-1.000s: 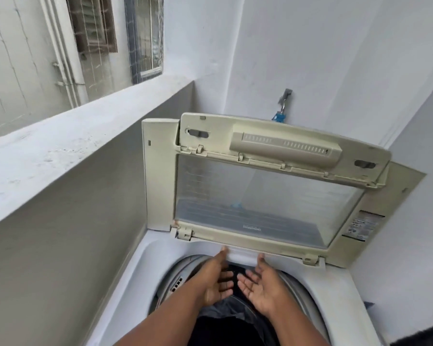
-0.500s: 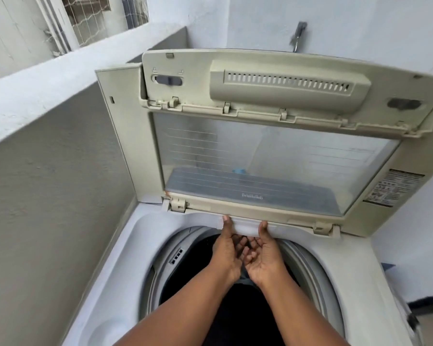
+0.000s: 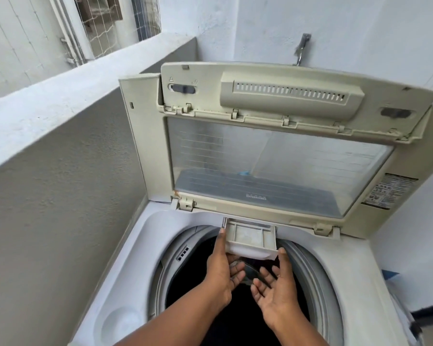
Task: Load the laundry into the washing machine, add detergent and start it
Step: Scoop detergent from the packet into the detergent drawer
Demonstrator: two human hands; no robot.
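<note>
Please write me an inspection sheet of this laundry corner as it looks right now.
Surface: white washer top, bare where seen.
Job's things: washing machine lid propped upright; detergent drawer pulled out over the drum, its tray stained; dark laundry inside; no detergent container seen.
Clutter: nothing seen.
Grips: left hand open, thumb at the drawer's left side; right hand open, thumb at the drawer's front right corner.
Cables: nothing seen.
Surroundings: wall tap behind the lid; grey parapet left; netted window beyond.
</note>
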